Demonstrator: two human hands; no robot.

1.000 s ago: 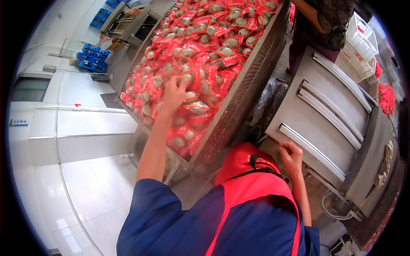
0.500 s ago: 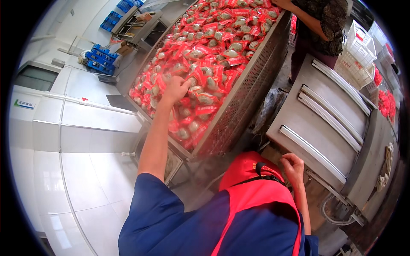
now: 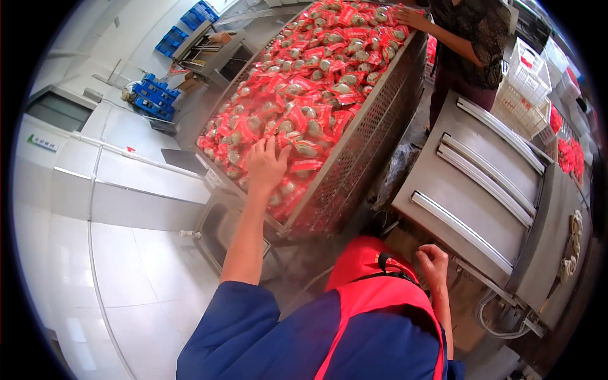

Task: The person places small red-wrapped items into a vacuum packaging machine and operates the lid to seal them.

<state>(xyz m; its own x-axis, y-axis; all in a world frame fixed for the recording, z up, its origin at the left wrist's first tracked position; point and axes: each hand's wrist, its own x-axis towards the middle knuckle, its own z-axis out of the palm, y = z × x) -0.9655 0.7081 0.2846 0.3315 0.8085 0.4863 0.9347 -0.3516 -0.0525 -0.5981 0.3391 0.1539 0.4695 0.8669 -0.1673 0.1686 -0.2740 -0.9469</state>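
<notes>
A heap of red-and-clear plastic packets [image 3: 335, 69], each with a rounded grey-green, egg-like thing inside, fills a large metal bin [image 3: 354, 152] with perforated sides. My left hand [image 3: 266, 166] rests on the packets at the bin's near end. Its fingers are spread and I see nothing gripped in them. Beside the red apron [image 3: 373, 263] at my waist, my right hand [image 3: 434, 263] hangs with its fingers curled in. Nothing shows in it.
Right of me stands a steel machine [image 3: 468, 183] with long metal bars. Across the bin, another person's hand [image 3: 411, 18] touches the packets. White crates [image 3: 529, 69] stand at the far right, blue pallets [image 3: 154, 98] at the far left. A white tiled wall [image 3: 145, 266] runs along my left.
My left hand has drawn back toward me over the packets, and its fingers have spread. The other person's hand has moved left along the bin's far edge. My right hand stays curled.
</notes>
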